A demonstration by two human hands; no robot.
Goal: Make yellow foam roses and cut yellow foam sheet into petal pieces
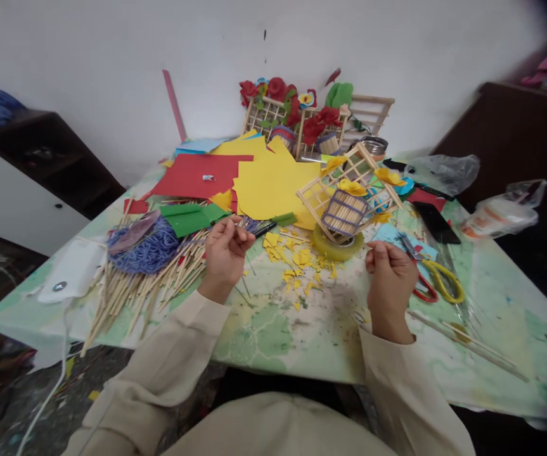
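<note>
Black marker: we see it (264,229) just past the left hand's fingertips, mid-counter; contact or not, we can't tell.
Left hand: left of centre on the counter (273,345), fingers curled in, thumb against them (225,250); we can't tell if something thin is pinched.
Right hand: toward the right edge, thumb pressed on bent fingers (391,275); contents, if any, hidden from us.
Scissors: red and yellow handles (429,265), just right of right hand.
Yellow scraps: scattered (300,258) between both hands.
Stick frame: yellow flowers on it (347,212), tilted, leaning on tape roll (342,254).
Left side: we note purple yarn (147,247) on loose sticks (135,297), green paper (185,218) beside it.
Far edge: red paper (192,174), yellow paper (270,190), more flowered frames (318,120) by the wall.
</note>
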